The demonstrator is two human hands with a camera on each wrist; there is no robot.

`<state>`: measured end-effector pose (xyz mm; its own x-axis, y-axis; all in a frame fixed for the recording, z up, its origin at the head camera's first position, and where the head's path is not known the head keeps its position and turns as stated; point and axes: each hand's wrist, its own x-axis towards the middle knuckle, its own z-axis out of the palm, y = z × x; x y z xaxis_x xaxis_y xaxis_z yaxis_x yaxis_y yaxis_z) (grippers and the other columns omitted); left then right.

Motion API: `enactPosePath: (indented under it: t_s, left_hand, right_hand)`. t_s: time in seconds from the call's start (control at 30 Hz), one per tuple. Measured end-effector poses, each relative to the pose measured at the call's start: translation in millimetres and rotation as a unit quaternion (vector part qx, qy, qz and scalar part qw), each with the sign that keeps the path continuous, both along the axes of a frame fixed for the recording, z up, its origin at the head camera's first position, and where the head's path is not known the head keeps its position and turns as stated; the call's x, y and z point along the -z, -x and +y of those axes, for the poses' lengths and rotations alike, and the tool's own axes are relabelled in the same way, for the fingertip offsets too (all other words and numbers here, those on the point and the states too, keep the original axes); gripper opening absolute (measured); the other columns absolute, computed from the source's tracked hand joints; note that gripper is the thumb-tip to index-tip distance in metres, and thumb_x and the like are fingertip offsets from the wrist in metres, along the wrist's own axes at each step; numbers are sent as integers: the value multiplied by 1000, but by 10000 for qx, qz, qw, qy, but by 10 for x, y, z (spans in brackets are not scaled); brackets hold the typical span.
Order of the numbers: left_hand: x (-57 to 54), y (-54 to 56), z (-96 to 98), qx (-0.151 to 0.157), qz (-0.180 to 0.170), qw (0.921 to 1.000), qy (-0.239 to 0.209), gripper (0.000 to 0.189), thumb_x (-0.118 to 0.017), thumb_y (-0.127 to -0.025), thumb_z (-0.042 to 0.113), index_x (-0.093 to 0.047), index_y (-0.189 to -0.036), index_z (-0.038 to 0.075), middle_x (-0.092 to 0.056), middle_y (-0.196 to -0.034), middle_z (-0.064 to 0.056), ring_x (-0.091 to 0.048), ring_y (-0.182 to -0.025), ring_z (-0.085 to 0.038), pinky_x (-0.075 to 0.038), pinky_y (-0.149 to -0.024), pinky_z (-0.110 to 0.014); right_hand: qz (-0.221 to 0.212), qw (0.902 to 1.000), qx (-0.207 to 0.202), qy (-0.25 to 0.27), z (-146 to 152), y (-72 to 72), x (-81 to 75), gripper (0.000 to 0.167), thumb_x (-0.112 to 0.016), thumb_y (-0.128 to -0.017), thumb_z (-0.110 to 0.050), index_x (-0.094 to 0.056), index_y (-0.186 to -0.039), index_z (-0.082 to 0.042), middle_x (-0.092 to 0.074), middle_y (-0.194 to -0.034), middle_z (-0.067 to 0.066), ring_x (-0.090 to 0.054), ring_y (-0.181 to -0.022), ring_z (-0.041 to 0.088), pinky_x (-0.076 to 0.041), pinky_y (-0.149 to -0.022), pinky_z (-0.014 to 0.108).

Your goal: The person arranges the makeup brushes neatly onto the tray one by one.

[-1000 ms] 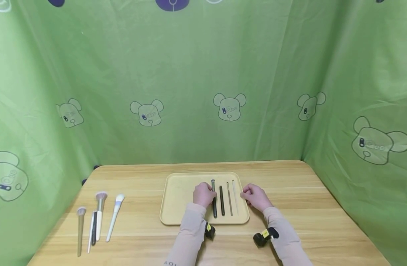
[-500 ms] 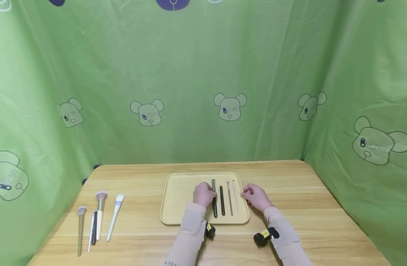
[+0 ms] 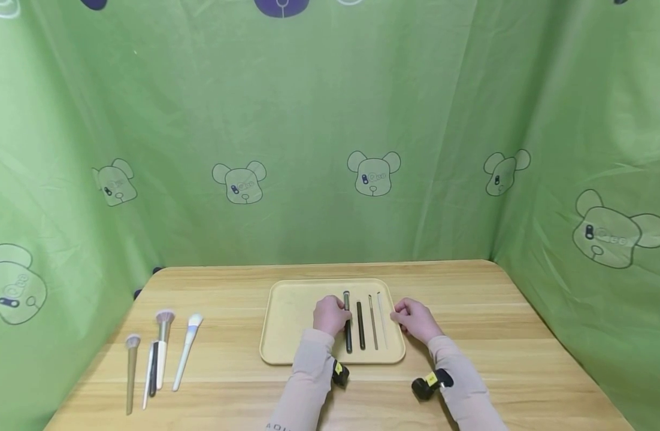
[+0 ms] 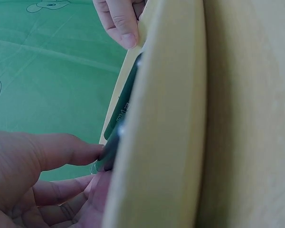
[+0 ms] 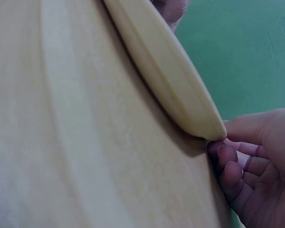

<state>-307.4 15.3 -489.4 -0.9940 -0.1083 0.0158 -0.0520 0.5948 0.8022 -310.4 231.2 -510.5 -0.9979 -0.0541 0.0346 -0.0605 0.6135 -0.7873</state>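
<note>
A pale yellow tray lies in the middle of the wooden table. On it lie side by side a dark brush, a black brush, a thin brown brush and a thin white one. My left hand is curled beside the dark brush. In the left wrist view its thumb and fingers pinch the dark brush behind the tray's rim. My right hand holds the tray's right edge, its curled fingers against the rim.
Several makeup brushes lie on the table at the left: a grey one, a black-and-white pair, a fluffy one and a white one. A green bear-print curtain closes in the back and both sides.
</note>
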Motion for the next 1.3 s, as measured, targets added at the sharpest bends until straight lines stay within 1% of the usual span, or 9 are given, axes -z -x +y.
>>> enactPosePath:
  t_s: [0.2,0.5,0.8,1.07,1.3]
  left_hand:
    - [2,-8,-4,25,-13,10000,-77,10,-76,-76,5,-68,-83,3,-67,-72,-6,-57,-47,-10,-48,-44,-19]
    - [-18,-10,-17,32,-83,9997,-232,9,-75,-78,6,-67,-79,4,-66,-71,-5,-58,-47,-10,-48,-44,-18]
    - [-13,17,-41,75,-235,9986,-477,9,-73,-79,5,-67,-84,1,-66,-75,-8,-60,-50,-12,-51,-45,-19]
    - [-34,-10,-42,116,-302,9983,-492,13,-73,-81,4,-68,-92,-1,-67,-79,-10,-64,-53,-14,-53,-48,-20]
    - [-26,-24,-9,121,-127,9994,-292,13,-75,-78,4,-70,-89,-1,-69,-77,-10,-61,-49,-11,-51,-45,-19]
  right_hand:
    - [25,10000,-5,-19,4,-5,0,13,-63,-88,-8,-59,-95,2,-58,-69,4,-54,-59,13,-47,-55,25]
    - [63,10000,5,-62,-3,-2,-1,13,-63,-88,-8,-59,-95,2,-57,-69,3,-54,-58,13,-47,-54,25]
    - [5,10000,-3,-57,-5,17,7,12,-63,-89,-8,-59,-95,2,-59,-69,4,-54,-59,13,-47,-55,26]
    - [46,9999,7,-138,8,32,22,13,-64,-89,-9,-59,-95,1,-59,-69,2,-53,-58,12,-46,-53,25]
    - [23,9999,43,-114,12,22,25,13,-64,-89,-8,-58,-95,1,-60,-70,3,-53,-58,13,-47,-53,26]
